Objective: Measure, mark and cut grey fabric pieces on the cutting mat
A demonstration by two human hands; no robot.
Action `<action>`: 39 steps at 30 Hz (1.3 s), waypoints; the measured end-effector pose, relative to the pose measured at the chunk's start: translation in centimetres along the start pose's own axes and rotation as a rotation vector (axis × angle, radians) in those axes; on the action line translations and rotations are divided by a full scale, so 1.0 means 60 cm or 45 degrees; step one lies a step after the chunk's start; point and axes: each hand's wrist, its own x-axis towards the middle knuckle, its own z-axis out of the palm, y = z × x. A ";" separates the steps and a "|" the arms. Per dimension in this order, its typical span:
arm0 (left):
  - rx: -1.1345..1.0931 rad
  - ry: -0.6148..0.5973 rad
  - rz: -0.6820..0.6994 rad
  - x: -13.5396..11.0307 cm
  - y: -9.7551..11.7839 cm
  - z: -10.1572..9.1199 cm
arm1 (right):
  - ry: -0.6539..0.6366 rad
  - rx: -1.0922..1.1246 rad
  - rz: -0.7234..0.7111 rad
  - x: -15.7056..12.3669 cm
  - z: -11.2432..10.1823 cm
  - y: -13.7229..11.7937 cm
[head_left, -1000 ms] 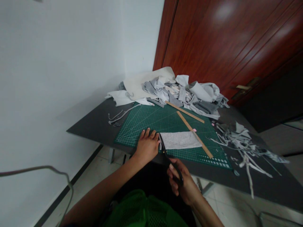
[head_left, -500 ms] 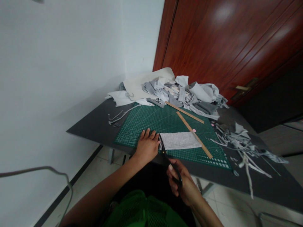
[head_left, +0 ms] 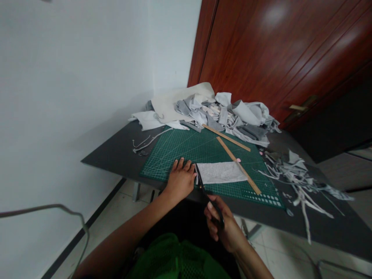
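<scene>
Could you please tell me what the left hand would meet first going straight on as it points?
Past bare cutting mat, the left hand would probably meet the fabric pile; which piece is unclear.

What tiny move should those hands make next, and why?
I'd probably slide the left hand slightly away from the scissors first. Its fingers are right beside the blades, which lie across the left end of the pale cloth, and the right hand is gripping the handles.
</scene>
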 end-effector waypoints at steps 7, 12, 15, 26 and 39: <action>-0.005 0.025 0.009 -0.001 -0.002 0.005 | 0.025 0.072 0.005 0.002 -0.003 0.005; -0.011 0.010 0.000 0.000 -0.001 0.003 | 0.014 0.084 -0.002 0.000 -0.003 0.004; -0.013 0.012 0.002 0.000 -0.001 0.002 | -0.002 0.095 0.012 -0.001 -0.002 0.002; -0.010 0.008 0.000 0.001 -0.001 0.001 | 0.018 0.037 -0.006 -0.004 0.002 -0.001; -0.008 0.009 0.003 0.001 0.001 -0.002 | 0.050 -0.029 -0.015 -0.006 0.004 -0.002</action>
